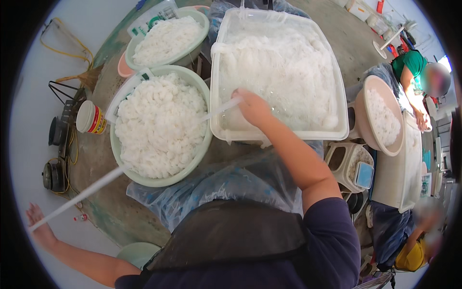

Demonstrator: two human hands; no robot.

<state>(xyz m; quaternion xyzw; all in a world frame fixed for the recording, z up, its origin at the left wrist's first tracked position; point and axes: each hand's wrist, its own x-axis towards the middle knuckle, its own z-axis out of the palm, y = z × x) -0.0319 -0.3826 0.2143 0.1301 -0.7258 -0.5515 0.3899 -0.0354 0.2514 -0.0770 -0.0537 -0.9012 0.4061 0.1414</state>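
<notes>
A long white fibre strand (91, 190) is stretched between my two hands, passing over a pale green basin (210, 139) heaped with white fluffy lumps (156, 125). Over the lumps its middle blends into the white. Far out at the left, my left hand (42, 229) grips one end, its fingers partly raised. My right hand (252, 108) is closed on the other end, above the near left part of a white rectangular tub (284, 135). Inside that tub, water and a mass of wet white fibre (284, 72) show.
Behind the basin stands another green basin (204, 36) of white lumps. A white bucket (86, 116) stands at left. Plastic sheeting (231, 178) covers my lap area. Rightward are a pink basin (400, 139), a stool (337, 166) with a blue-topped scale (364, 174), and two people (411, 62) working.
</notes>
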